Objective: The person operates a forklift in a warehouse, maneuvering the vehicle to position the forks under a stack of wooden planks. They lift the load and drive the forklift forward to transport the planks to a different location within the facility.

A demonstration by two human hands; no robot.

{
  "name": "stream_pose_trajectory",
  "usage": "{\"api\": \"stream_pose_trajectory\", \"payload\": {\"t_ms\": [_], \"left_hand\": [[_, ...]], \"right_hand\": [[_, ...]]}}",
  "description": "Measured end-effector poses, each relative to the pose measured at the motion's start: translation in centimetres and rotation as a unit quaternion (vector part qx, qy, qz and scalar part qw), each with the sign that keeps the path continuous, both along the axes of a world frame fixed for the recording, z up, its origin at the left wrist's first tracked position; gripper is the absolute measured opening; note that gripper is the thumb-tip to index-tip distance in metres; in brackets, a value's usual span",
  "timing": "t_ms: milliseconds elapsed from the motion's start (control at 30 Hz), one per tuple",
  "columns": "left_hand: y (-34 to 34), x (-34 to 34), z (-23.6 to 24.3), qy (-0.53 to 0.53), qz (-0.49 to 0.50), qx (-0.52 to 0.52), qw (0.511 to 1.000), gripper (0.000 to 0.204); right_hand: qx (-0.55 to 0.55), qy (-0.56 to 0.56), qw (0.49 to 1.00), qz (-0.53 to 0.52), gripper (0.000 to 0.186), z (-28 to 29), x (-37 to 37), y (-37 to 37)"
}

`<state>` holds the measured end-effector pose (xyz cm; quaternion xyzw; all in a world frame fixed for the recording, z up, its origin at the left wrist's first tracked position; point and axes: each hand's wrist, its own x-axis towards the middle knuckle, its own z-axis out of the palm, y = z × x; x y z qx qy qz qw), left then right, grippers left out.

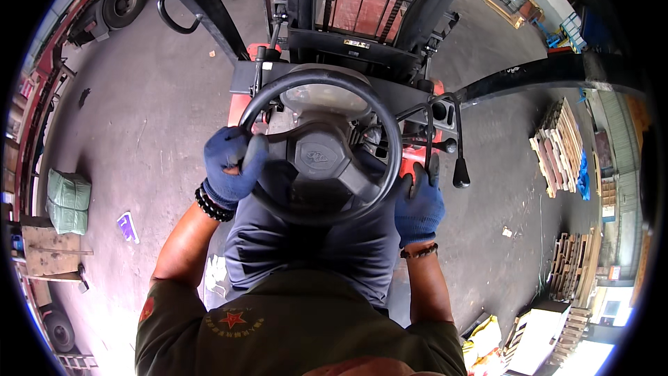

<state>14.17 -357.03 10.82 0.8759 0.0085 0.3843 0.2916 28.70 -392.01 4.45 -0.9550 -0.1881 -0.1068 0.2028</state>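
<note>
The black steering wheel point(321, 154) of a forklift stands in front of my lap. My left hand point(234, 166), in a blue knit glove, is closed round the left side of its rim, with the thumb near the spoke. To the right of the wheel, my right hand point(420, 202), also gloved, is closed on the end of a black control lever point(430, 129); the fingers partly hide its knob. A second long lever with a black grip point(460, 173) stands just right of that hand. A shorter lever knob point(449, 145) is beyond it.
The forklift mast point(304, 0) with chains rises ahead, flanked by the black frame posts point(539, 74). Stacked wooden pallets point(559, 150) stand on the right. A green wrapped bale point(68, 200) sits at the left, near a truck wheel point(125, 1). A purple-and-white packet point(128, 227) lies on the concrete floor point(167, 97).
</note>
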Motion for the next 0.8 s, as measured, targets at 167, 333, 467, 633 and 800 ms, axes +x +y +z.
{"api": "stream_pose_trajectory", "payload": {"t_ms": [167, 333, 467, 633, 800], "left_hand": [[-4.6, -2.7, -1.4, 0.048, -0.099, 0.102, 0.989, 0.033], [-12.6, 2.4, -2.1, 0.024, -0.241, 0.095, 0.966, 0.041], [-17.5, 11.5, -2.2, -0.002, -0.292, 0.061, 0.954, 0.044], [-15.3, 22.9, 1.4, -0.049, -0.172, 0.049, 0.983, 0.042], [-5.4, 24.2, 5.2, -0.068, -0.09, -0.039, 0.993, 0.043]], "right_hand": [[0.029, -0.015, 0.999, 0.005, 0.034, 0.1, 2.2, 0.8], [0.081, -0.083, 0.993, 0.004, 0.028, 3.6, 6.9, 2.6], [-0.036, 0.032, 0.997, -0.058, 0.033, 2.8, 8.4, 1.6], [-0.011, -0.031, 0.999, -0.004, 0.031, -2.6, 5.6, -0.3], [-0.006, 0.021, 1.0, -0.007, 0.027, -2.1, 7.5, 0.3]]}}
